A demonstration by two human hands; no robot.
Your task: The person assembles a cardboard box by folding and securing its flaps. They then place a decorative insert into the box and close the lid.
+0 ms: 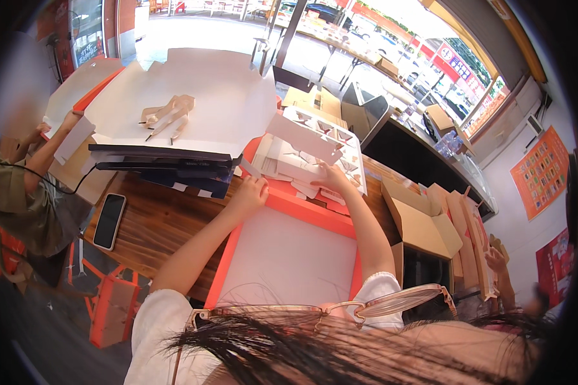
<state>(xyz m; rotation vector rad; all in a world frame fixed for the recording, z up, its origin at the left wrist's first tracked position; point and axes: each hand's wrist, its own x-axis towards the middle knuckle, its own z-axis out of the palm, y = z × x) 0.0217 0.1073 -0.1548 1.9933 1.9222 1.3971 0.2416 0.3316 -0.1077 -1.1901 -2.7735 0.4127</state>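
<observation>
An orange-rimmed box (pixel 289 256) with a pale inner panel lies open in front of me on the wooden table. At its far left corner my left hand (pixel 253 194) is closed, fingers curled around the end of a pale strip (pixel 250 168). My right hand (pixel 334 179) is at the far right corner, closed on the edge of a white cardboard insert (pixel 289 165). More white folded cardboard (pixel 305 138) stands just beyond it, beside a divider with square compartments (pixel 352 160). The fingertips of my right hand are partly hidden by the cardboard.
A large open white box (pixel 218 96) holds beige pieces (pixel 173 115) at the far left. A phone (pixel 110 221) lies on the wooden table (pixel 154 221). At the left, another person's hands (pixel 64 122) hold an orange-and-white box piece. Brown cartons (pixel 424 221) stand at the right.
</observation>
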